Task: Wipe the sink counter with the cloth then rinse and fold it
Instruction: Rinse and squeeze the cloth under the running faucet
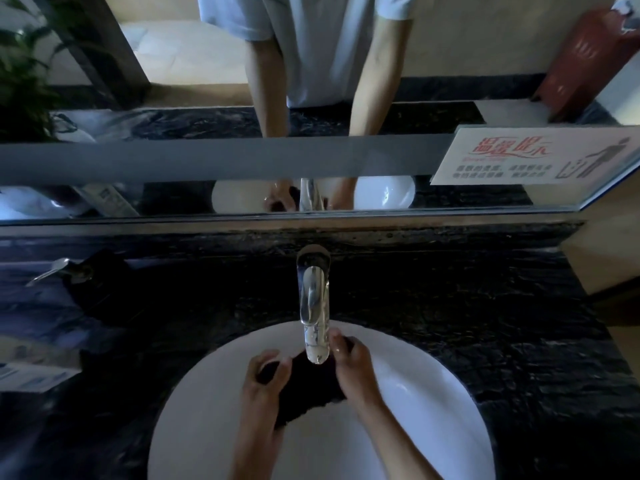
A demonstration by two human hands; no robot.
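A dark cloth (308, 386) is bunched between both hands over the white sink basin (433, 393), just under the spout of the chrome faucet (313, 292). My left hand (265, 374) grips the cloth's left end with curled fingers. My right hand (349, 358) grips its right end beside the spout. The lower edge of the cloth hangs down into the basin. Whether water is running cannot be made out. The dark marble counter (467, 306) surrounds the basin.
A soap dispenser (69, 271) stands on the counter at the left. A mirror (242, 98) runs along the back wall and reflects my arms. A white notice sign (533, 157) is stuck at the mirror's right side. Papers (31, 365) lie at the left edge.
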